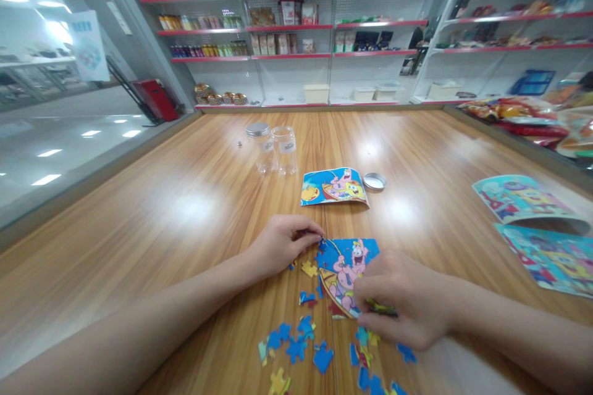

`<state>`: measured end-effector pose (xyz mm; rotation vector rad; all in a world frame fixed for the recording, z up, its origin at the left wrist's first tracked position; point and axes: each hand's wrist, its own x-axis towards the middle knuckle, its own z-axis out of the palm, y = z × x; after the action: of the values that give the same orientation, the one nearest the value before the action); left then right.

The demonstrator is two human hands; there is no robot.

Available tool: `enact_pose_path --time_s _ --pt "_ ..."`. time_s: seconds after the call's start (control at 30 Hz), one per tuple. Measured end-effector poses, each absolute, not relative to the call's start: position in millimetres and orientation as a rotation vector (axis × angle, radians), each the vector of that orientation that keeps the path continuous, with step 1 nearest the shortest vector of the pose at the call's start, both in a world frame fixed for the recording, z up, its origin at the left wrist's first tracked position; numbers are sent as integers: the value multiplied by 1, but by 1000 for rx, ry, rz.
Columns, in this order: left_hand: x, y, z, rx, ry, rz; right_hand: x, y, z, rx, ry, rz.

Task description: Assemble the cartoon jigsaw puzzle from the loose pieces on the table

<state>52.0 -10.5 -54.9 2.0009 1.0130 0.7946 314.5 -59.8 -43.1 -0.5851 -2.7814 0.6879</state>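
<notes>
A partly joined cartoon jigsaw (348,265) lies on the wooden table (185,210) in front of me. My left hand (282,244) pinches a small blue puzzle piece at the jigsaw's upper left corner. At the jigsaw's lower right edge, my right hand (403,296) is closed on a dark puzzle piece (382,307). Several loose blue and yellow pieces (301,339) are scattered just below the jigsaw, between my forearms.
A reference picture card (334,187) lies beyond the jigsaw, with a metal lid (374,181) beside it. Two clear jars (273,148) stand further back. Other picture sheets (523,197) lie at the right edge. Shop shelves (296,24) line the far wall.
</notes>
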Motion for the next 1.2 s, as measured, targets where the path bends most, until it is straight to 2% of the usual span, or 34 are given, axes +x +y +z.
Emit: enact_pose_path --time_s 0.2,0.73,1.2 --pt "54 -11 -51 2201 946 828 313 -60 -42 -602 -2774 677" --pt "54 -15 -52 2292 918 801 313 -60 -41 -573 -2753 660" --pt "53 -7 -54 1875 975 660 313 -60 -40 -574 -2773 692"
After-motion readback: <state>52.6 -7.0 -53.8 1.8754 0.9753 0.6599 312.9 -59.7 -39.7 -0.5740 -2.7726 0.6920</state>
